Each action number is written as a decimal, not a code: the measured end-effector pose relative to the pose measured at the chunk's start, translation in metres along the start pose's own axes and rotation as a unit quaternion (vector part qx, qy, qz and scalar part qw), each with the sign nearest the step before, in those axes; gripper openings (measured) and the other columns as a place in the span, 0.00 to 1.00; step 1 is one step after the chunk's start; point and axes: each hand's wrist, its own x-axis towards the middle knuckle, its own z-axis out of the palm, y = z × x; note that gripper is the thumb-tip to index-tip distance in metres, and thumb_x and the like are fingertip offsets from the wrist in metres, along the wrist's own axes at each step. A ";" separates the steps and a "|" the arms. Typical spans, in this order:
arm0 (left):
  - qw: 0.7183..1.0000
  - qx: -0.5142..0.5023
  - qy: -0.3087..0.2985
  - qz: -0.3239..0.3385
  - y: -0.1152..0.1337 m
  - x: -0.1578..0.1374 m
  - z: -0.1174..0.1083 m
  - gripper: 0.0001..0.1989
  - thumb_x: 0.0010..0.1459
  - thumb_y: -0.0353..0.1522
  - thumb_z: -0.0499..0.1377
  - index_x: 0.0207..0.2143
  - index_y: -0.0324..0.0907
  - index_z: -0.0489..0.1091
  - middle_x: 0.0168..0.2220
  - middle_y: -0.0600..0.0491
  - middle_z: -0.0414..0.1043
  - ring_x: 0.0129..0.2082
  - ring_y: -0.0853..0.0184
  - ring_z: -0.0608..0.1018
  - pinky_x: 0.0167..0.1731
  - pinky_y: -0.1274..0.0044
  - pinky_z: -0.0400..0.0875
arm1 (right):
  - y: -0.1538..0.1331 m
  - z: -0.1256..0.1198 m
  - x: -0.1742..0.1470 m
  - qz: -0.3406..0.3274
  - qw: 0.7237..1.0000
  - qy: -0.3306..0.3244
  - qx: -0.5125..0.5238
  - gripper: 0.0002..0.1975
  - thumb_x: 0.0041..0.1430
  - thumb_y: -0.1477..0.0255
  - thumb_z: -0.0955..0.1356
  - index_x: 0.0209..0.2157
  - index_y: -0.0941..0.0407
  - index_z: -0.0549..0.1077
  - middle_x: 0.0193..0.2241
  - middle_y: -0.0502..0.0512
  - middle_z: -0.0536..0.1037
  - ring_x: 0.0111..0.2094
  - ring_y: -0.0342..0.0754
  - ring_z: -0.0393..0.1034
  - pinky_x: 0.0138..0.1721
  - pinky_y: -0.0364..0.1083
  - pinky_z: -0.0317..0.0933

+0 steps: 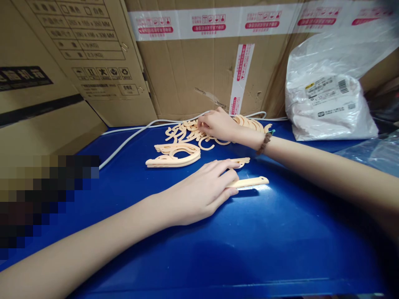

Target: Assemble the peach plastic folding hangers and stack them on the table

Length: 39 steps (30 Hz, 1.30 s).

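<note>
My left hand (215, 187) is closed on a cream plastic hanger arm (254, 181), whose end with a small hole sticks out to the right past the fingers. Just beyond those fingers lies another cream hanger piece (245, 160), partly covered by the hand. My right hand (216, 123) reaches down into a pile of cream plastic hooks (187, 129) at the back, its fingers bent together; what is between the fingertips is hidden. Left of the pile sits a stack of folded cream hanger parts (174, 162).
Along the back of the blue table (249, 249) stands a large cardboard box (193, 70), with another box (93, 50) on the left. A white cable (124, 147) runs behind the pile. A white plastic bag (330, 99) with a label stands at the back right.
</note>
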 end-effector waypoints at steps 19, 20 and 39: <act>1.000 -0.004 0.004 0.002 0.002 0.000 -0.003 0.13 0.70 0.34 0.43 0.44 0.41 0.65 0.61 0.45 0.60 0.63 0.61 0.61 0.62 0.67 0.57 | 0.024 -0.086 -0.094 0.214 0.867 0.224 0.391 0.06 0.56 0.69 0.70 0.37 0.53 0.74 0.39 0.59 0.78 0.39 0.48 0.71 0.44 0.48 0.61; 1.000 -0.002 0.004 -0.002 0.002 0.000 -0.003 0.13 0.70 0.34 0.43 0.44 0.41 0.65 0.61 0.46 0.60 0.63 0.62 0.61 0.62 0.67 0.57 | 0.023 -0.087 -0.105 0.252 0.846 0.216 0.416 0.06 0.56 0.69 0.70 0.36 0.53 0.75 0.38 0.58 0.78 0.38 0.47 0.71 0.43 0.48 0.61; 0.999 0.042 0.018 -0.025 0.000 0.004 0.001 0.12 0.69 0.33 0.44 0.40 0.40 0.65 0.57 0.42 0.64 0.60 0.56 0.63 0.59 0.61 0.60 | -0.001 -0.076 -0.142 0.301 0.776 0.066 0.551 0.05 0.58 0.66 0.68 0.33 0.53 0.72 0.26 0.50 0.72 0.24 0.43 0.69 0.25 0.45 0.65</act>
